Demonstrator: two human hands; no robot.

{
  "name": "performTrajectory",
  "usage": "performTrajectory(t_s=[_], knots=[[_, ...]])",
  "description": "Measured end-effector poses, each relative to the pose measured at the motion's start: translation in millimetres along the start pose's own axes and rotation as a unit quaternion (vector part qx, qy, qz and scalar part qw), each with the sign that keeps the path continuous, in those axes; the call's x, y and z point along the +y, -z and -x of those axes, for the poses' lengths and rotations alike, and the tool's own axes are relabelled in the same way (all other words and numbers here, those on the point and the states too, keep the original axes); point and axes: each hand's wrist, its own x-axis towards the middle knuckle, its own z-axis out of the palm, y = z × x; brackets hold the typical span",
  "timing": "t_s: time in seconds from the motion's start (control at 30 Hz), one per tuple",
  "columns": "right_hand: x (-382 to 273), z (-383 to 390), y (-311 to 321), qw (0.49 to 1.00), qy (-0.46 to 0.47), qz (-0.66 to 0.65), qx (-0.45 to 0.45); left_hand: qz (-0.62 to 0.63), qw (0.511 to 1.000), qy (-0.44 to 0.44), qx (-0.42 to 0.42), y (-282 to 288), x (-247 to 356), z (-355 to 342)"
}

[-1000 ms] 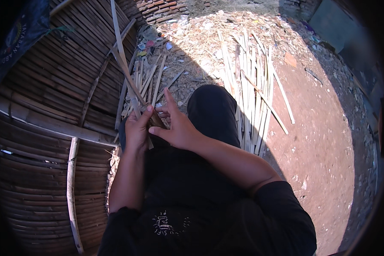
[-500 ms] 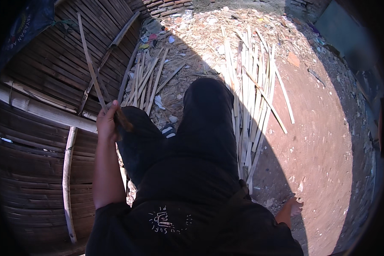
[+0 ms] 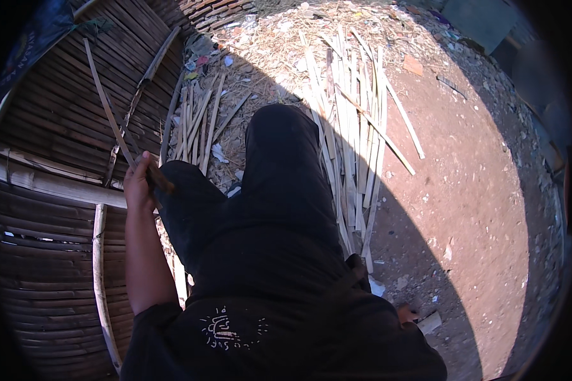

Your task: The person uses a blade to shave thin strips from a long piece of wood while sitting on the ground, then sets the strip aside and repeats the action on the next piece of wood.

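Observation:
On the left, my left hand [image 3: 138,187] is closed round a long, thin bamboo strip [image 3: 100,89], which slants up and away past the woven wall. A short brown piece [image 3: 161,178] lies against the same hand over my left thigh; I cannot make out what it is. Low on the right, beside my hip, my right hand [image 3: 407,314] is mostly hidden by my black shirt. Its visible fingers look curled at a flat, pale grey, blade-like piece [image 3: 430,322] that sticks out from them.
A woven bamboo wall [image 3: 51,247] with poles stands close on my left. Many split bamboo strips [image 3: 356,127] lie in a long pile right of my knee, and a smaller bundle [image 3: 200,120] lies left of it. Litter and a brick wall [image 3: 216,13] are beyond.
My right hand has drawn in toward my hip, and the flat grey piece now shows at it. The left hand keeps its hold on the bamboo strip. The whole view has shifted slightly.

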Motion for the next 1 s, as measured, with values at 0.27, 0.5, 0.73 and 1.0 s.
performTrajectory(t_s=[0.27, 0.5, 0.73, 1.0], knots=[[32.3, -18.8, 6.0, 1.000, 0.006, 0.003, -0.012, 0.010, 1.000, -0.012, -0.003, 3.1, -4.8, 3.8], [45.4, -9.1, 23.3, 0.992, 0.013, 0.024, -0.125, 0.003, 1.000, -0.010, -0.004, -5.1, -10.2, 4.1], [41.2, 1.7, 43.1, 0.990, -0.009, 0.055, -0.128, -0.004, 1.000, -0.006, 0.005, -6.1, -14.2, 0.9], [34.5, 13.7, 52.9, 0.998, -0.003, -0.025, -0.054, -0.021, 1.000, 0.001, -0.021, 3.2, -15.3, -2.2]])
